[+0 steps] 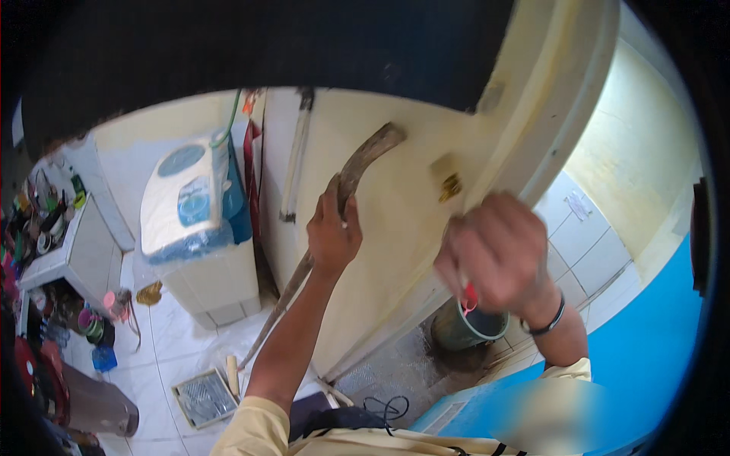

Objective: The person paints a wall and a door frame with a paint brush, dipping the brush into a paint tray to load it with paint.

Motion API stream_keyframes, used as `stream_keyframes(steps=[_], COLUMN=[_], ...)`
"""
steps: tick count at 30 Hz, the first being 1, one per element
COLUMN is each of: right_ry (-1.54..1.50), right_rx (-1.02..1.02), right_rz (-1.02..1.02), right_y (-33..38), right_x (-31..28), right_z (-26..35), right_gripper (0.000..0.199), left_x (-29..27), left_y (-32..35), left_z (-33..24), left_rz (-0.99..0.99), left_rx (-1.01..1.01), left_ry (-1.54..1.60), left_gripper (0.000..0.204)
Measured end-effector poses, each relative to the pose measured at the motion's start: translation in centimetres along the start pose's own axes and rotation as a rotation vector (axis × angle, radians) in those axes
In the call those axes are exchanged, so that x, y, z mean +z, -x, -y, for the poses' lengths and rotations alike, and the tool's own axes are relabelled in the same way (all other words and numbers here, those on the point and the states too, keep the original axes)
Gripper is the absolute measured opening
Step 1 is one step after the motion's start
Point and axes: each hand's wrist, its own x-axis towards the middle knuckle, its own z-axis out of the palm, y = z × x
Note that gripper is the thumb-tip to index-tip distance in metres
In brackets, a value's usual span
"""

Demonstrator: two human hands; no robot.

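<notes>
My left hand (334,233) is closed around a long, crooked wooden stick (367,157) in front of a cream door (380,273). The stick's bent upper end leans toward the door. Its lower part runs down behind my forearm to a cream paint roller (233,375); whether the two are joined I cannot tell. The roller lies at the edge of a paint tray (204,398) on the floor. My right hand (498,251), with a dark band at the wrist, makes a fist by the door's edge. What it holds, if anything, is hidden. Below it shows a small red-pink piece (470,298).
At the left stands a white and blue washing machine (199,228). A tiled counter (72,243) full of kitchenware lies beyond it. A dark bucket (483,330) stands past the doorway, beside a bright blue wall (646,342). A dark panel (266,53) spans the top.
</notes>
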Motion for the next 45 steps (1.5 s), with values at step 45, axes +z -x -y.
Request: stream_keyframes(steps=[45], right_ry=[0.085], right_rx=[0.354], right_rz=[-0.796], right_y=[-3.7], right_x=[-7.3], right_z=[-7.9], right_gripper=[0.010], left_x=[-0.4], left_y=[0.8], left_z=[0.9], left_rz=[0.060], left_rx=[-0.032], left_ry=[0.011], left_gripper=[0.041])
